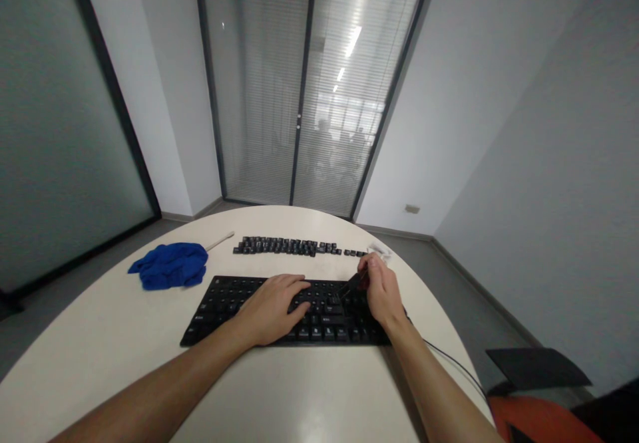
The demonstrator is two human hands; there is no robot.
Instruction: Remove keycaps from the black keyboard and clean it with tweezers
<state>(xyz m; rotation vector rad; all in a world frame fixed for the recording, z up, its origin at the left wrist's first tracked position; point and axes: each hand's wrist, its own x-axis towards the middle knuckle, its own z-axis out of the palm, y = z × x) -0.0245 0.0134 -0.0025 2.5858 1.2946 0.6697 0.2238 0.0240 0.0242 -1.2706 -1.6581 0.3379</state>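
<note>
A black keyboard lies on the round pale table, with keycaps off over part of it. My left hand rests on its middle, fingers apart and holding nothing. In my right hand, a small dark tool is pinched, its wire-like end at the keys on the keyboard's right part. Whether that end grips a keycap is too small to tell. Behind the keyboard, loose black keycaps stand in rows, with a few more trailing to the right.
A crumpled blue cloth lies at the left, beside a thin pale brush or stick. Some clear plastic is behind my right hand. A black cable runs off the right edge, near a red and black chair.
</note>
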